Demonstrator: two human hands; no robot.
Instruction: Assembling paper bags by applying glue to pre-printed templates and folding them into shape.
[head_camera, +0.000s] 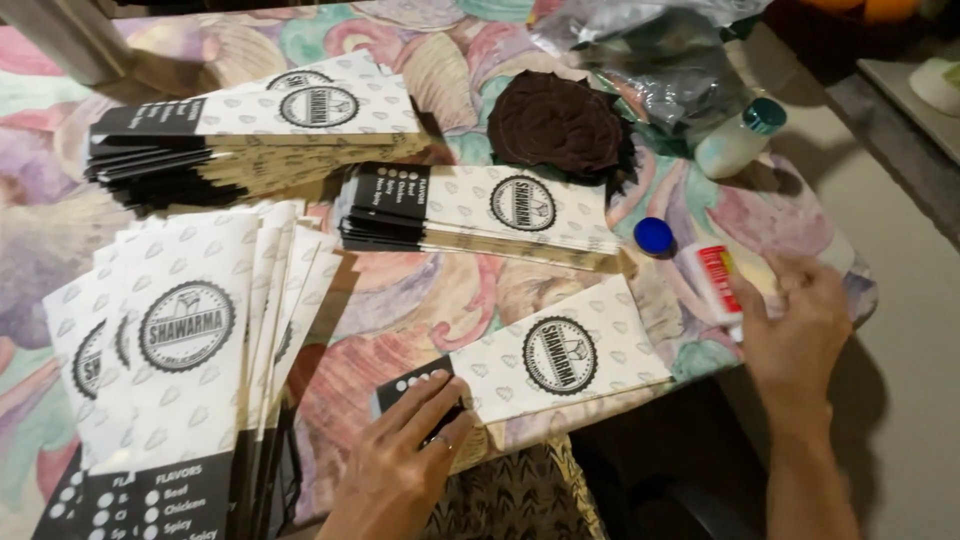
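Note:
My left hand (405, 445) presses flat on the black end of a white and black paper sleeve (545, 360) that lies on the table's near edge. My right hand (795, 325) holds a white glue stick with a red label (715, 285), tip pointing down toward the table's right edge. The stick's blue cap (654, 236) lies on the table a little to its left.
Stacks of the same printed sleeves lie at the back left (260, 125), the middle (480, 210) and fanned out at the front left (190, 350). A dark brown cloth (555, 122), a white bottle with a teal cap (740, 140) and crumpled plastic bags (660, 55) sit behind. The table has a floral cover (400, 290).

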